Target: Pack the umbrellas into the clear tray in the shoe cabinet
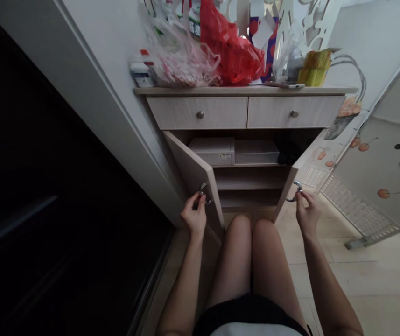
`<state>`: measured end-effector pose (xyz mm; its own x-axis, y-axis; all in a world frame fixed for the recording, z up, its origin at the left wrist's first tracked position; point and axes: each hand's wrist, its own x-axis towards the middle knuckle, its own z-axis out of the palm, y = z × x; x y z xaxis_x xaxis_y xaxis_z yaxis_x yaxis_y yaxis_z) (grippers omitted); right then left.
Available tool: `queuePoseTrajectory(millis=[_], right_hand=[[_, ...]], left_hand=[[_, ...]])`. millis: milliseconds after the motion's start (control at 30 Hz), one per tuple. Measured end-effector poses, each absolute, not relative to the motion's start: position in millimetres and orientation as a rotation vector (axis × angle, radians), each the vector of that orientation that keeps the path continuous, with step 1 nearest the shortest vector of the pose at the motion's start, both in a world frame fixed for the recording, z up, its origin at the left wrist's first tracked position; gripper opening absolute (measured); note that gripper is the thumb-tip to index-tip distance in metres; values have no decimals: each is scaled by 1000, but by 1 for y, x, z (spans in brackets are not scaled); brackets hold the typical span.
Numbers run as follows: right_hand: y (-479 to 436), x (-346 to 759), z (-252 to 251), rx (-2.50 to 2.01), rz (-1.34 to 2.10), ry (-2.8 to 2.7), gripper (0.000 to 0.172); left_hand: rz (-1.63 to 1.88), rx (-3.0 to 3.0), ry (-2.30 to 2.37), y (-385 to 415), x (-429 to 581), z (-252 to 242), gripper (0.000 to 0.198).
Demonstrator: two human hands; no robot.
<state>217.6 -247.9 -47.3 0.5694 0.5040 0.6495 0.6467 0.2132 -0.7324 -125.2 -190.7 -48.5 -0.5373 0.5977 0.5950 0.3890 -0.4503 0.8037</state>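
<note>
My left hand [195, 216] pinches the metal handle [202, 187] of the left cabinet door [200, 175]. On the other side, my right hand [307, 212] has its fingers closed on the curved metal handle [297, 185] of the right cabinet door [288, 186]. Both doors stand partly swung out toward me, one on each side of my knees. Between them the cabinet's inside shows. A pale lidded box [214, 150] and a clear plastic box [256, 152] sit side by side on its upper shelf, with something dark at the right end.
Two closed drawers with round knobs [200, 115] run above the doors. The cabinet top [171, 90] carries a red plastic bag [233, 53], a clear bag [185, 60], a white bottle [141, 74] and a yellow package [313, 67]. A cherry-printed panel [389, 154] stands at right.
</note>
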Motion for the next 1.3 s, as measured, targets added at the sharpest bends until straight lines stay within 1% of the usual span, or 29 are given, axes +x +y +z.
queuePoseTrajectory(millis=[167, 333, 500, 700, 1100, 1300], right_hand=[[-199, 190, -40, -1443, -57, -1176, 49], [-147, 162, -27, -1565, 10, -1274, 46], [-108, 144, -19, -1657, 90, -1288, 42], [-74, 138, -16, -1686, 140, -1295, 43], [-29, 136, -15, -1617, 202, -1277, 39], [-15, 135, -15, -1646, 212, -1274, 33]], left_hand=[[1957, 1556, 1417, -145, -77, -45, 23], [1792, 1615, 1450, -101, -38, -36, 14], [1597, 1721, 1548, -72, -20, -25, 12], [1464, 1771, 1597, -44, -8, -16, 13], [1402, 1809, 1656, -13, 4, -7, 11], [1376, 1836, 1669, -4, 6, -4, 11]])
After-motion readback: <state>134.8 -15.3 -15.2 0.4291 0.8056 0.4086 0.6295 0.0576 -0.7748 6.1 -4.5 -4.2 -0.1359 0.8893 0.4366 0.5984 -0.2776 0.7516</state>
